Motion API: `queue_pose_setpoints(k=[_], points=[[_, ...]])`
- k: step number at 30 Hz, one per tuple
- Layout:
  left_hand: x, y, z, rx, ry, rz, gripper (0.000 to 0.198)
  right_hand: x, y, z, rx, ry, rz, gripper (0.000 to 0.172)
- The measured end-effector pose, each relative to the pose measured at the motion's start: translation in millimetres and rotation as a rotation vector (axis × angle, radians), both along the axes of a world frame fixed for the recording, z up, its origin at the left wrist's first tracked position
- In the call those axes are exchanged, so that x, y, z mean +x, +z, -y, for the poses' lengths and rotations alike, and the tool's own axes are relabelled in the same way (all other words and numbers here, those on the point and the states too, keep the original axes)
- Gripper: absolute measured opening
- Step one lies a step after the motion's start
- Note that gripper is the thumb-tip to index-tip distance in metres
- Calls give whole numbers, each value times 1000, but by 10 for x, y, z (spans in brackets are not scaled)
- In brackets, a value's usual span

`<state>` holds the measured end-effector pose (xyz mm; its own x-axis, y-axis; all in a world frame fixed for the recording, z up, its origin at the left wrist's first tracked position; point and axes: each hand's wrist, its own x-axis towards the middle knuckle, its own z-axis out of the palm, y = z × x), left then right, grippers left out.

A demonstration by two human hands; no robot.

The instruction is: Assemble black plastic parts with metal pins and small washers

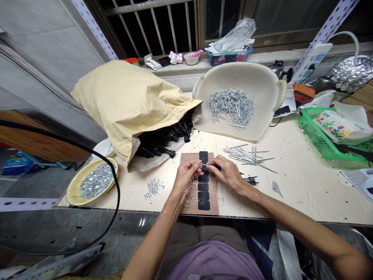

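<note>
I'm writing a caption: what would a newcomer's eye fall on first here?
First, the bulging tan sack at the back left, black plastic parts showing in its mouth. Then the cream basin to its right, heaped with metal pins. Front and centre, the left hand and right hand meet at a slim metal pin over a column of black pads.

We look straight at a window [142,27], pitch dark behind pale bars [154,21]! Perforated posts [93,29] slant up on both sides, and smooth grey wall panels [43,31] fill our left. Under the sill [180,70] we've got a pale wood-grained desk [294,179], and there, the dark grey floor [37,217] catches a small white glint of light [142,222]!
</note>
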<state>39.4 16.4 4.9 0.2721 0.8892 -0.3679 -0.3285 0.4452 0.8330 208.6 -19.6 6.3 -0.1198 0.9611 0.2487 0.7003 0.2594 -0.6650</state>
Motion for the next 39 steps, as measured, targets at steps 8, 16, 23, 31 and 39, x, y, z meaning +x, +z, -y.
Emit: queue_pose_setpoints(k=[8,16,23,31,39], points=[[83,-30,29,70,98,-58,29,-77,-28,52,26,-58,88,22],[57,-84,28,175,16,-169,30,-12,18,18,-56,-32,-50,19],[106,-112,41,163,74,-103,32,-62,10,43,26,-44,-7,17],[42,-121,17,136,51,-106,34,-64,26,66,34,-38,162,25],[-16,-149,-1,148,12,-114,33,-56,25,27,31,27,122,20]])
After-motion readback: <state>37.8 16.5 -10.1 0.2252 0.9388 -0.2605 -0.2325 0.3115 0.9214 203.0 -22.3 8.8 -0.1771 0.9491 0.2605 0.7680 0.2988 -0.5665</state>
